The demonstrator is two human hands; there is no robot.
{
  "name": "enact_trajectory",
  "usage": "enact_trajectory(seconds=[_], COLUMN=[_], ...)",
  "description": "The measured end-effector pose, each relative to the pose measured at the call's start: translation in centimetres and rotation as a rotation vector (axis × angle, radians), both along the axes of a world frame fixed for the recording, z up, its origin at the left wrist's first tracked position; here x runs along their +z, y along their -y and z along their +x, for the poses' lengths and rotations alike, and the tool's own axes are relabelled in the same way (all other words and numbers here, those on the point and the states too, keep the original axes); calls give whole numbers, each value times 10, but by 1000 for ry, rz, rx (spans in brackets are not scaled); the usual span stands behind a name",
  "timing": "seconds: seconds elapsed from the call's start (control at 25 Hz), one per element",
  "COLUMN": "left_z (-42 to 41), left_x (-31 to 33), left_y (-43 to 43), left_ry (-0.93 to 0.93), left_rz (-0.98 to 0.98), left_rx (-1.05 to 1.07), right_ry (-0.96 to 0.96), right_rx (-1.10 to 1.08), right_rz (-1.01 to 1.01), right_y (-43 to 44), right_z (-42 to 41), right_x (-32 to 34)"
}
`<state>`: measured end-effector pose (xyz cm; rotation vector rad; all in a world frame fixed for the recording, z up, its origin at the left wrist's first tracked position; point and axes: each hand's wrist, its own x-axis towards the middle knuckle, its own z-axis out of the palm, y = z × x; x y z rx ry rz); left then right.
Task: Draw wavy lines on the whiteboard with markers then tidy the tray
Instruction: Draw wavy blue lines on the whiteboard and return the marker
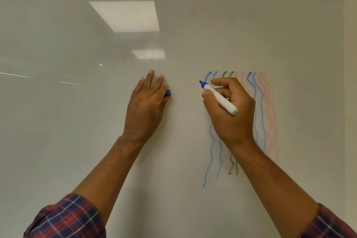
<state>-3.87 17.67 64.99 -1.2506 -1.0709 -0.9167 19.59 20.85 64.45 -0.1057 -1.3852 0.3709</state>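
A glossy whiteboard (193, 31) fills the view. Several wavy vertical lines (262, 106) in blue, black and red run down its right half. My right hand (229, 114) grips an uncapped blue marker (220, 98), white-barrelled, its blue tip pointing up and left just left of the leftmost blue line. My left hand (146, 106) lies against the board with fingers stretched upward, and the blue marker cap (167, 93) is held between its thumb and index finger. The tray is not in view.
Ceiling lights reflect in the board at the upper middle (127, 15). The board's right edge meets a cream wall (350, 83). Bare board surface lies to the left of my left hand and below both forearms.
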Motion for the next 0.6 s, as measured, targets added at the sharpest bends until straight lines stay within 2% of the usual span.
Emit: enact_trajectory(seconds=[0.2, 0.6], left_z=[-15, -17], left_x=[-8, -10], left_y=[-11, -12], left_ry=[-27, -31], left_rz=[24, 43], left_rx=[-79, -95], right_ry=[6, -3], right_rx=[-99, -141], right_rz=[26, 46], right_y=[-23, -47], right_z=[-13, -18], right_x=[21, 26])
